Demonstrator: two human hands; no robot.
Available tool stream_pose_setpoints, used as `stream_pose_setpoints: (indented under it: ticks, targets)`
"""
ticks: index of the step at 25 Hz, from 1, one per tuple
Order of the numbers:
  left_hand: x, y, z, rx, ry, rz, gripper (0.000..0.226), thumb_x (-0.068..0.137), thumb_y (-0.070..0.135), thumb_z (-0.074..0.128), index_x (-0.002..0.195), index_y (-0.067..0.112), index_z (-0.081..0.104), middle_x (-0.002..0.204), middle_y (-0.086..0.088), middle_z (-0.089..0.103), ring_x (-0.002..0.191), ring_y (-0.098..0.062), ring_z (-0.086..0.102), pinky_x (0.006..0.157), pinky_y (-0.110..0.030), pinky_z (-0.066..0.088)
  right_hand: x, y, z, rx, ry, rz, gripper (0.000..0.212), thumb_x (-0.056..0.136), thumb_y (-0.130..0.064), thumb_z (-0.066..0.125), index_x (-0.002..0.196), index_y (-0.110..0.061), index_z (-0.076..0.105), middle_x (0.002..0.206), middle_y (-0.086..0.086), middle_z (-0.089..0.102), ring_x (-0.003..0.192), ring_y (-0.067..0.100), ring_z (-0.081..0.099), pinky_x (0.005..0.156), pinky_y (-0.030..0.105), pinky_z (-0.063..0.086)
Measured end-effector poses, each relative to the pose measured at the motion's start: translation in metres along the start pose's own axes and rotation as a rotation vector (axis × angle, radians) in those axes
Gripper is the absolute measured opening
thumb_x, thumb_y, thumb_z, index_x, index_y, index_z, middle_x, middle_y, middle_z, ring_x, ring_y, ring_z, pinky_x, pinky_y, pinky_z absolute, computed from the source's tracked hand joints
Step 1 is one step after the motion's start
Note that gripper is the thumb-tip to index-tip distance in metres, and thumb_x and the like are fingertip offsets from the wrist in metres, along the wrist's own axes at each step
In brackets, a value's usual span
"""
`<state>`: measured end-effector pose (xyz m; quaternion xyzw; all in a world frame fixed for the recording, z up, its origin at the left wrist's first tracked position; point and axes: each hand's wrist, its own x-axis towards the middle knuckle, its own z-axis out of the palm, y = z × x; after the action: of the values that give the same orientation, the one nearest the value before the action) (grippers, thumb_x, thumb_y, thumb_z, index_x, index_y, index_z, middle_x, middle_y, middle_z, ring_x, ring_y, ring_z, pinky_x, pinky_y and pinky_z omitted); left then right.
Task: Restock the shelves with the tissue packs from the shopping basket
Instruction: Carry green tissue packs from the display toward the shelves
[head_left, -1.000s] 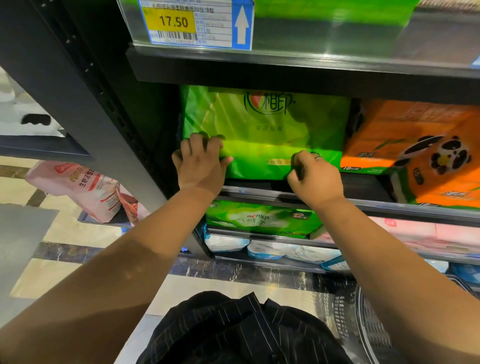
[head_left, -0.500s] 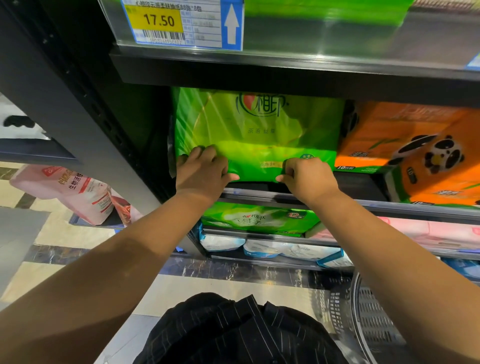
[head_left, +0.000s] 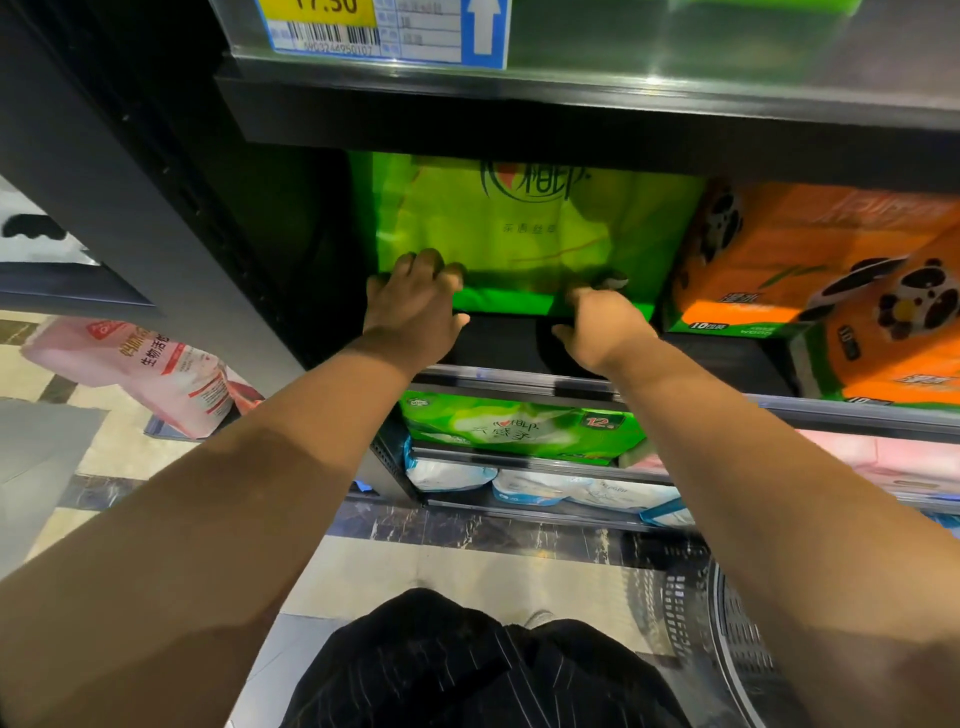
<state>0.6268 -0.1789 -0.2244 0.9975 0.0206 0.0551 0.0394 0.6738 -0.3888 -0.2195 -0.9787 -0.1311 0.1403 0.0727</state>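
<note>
Hands both on the green pack (head_left: 524, 228), gripping its lower edge. Left hand (head_left: 413, 306) at the bottom-left corner, fingers curled over the front face, thumb tucked beneath. Right hand (head_left: 597, 325) at the bottom-right corner, fingers bent round the edge. Green pack upright on the shelf (head_left: 504, 345), set back from the front rail, close against the orange pack (head_left: 810, 260) on its right; touching or not, impossible to tell. Overhead, a price tag (head_left: 363, 26) on the next shelf's lip. One level down, a second green pack (head_left: 519, 426); under that, white packs (head_left: 545, 488). Far left, a pink bag (head_left: 145, 374) low near the floor. Bottom right, part of the basket (head_left: 748, 665), mostly out of frame.
</note>
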Motion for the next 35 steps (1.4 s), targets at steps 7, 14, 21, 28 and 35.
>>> stream_pose_setpoints:
  ticks: [7, 14, 21, 28, 35]
  targets:
    - [-0.004, -0.02, -0.003, 0.061, 0.03, 0.079, 0.07, 0.085, 0.035, 0.061, 0.145, 0.034, 0.027, 0.148, -0.009, 0.02, 0.133, -0.033, 0.021, 0.101, -0.049, 0.036, -0.005, -0.008, 0.0, -0.072, 0.115, 0.016, 0.052, 0.095, -0.033, 0.05, 0.144, -0.037, 0.035, 0.127, 0.016, 0.056, 0.118, 0.041, 0.05, 0.102, 0.051, 0.035]
    - [0.017, -0.019, 0.001, 0.081, -0.165, 0.017, 0.091, 0.084, 0.03, 0.062, 0.151, 0.035, 0.001, 0.153, -0.004, 0.004, 0.14, -0.03, 0.009, 0.095, -0.046, 0.044, 0.036, -0.002, 0.009, -0.147, -0.001, -0.006, 0.074, 0.091, -0.051, 0.054, 0.151, -0.037, 0.013, 0.143, 0.022, 0.037, 0.134, 0.042, 0.035, 0.108, 0.057, 0.032]
    - [0.04, -0.019, -0.002, 0.116, -0.201, 0.02, 0.098, 0.086, 0.039, 0.059, 0.147, 0.039, -0.018, 0.148, -0.005, 0.008, 0.135, -0.032, 0.013, 0.096, -0.047, 0.045, 0.054, 0.009, -0.001, -0.106, -0.004, -0.074, 0.079, 0.085, -0.064, 0.054, 0.149, -0.042, 0.014, 0.147, 0.018, 0.036, 0.139, 0.038, 0.031, 0.115, 0.057, 0.019]
    - [0.023, -0.014, -0.005, 0.106, -0.162, 0.021, 0.094, 0.085, 0.046, 0.059, 0.149, 0.038, -0.01, 0.151, -0.01, 0.012, 0.14, -0.033, 0.011, 0.107, -0.047, 0.032, 0.03, 0.005, 0.002, -0.191, -0.005, -0.03, 0.072, 0.089, -0.071, 0.038, 0.15, -0.05, 0.005, 0.158, 0.013, 0.016, 0.147, 0.035, 0.011, 0.114, 0.063, 0.004]
    - [-0.065, -0.005, -0.031, -0.022, -0.033, -0.048, 0.09, 0.077, 0.053, 0.064, 0.151, 0.027, 0.02, 0.151, -0.01, 0.029, 0.142, -0.034, 0.019, 0.117, -0.049, 0.015, -0.038, -0.014, -0.01, -0.159, 0.033, -0.089, 0.07, 0.092, -0.068, 0.035, 0.152, -0.042, 0.011, 0.153, 0.015, 0.03, 0.14, 0.039, 0.024, 0.113, 0.065, 0.008]
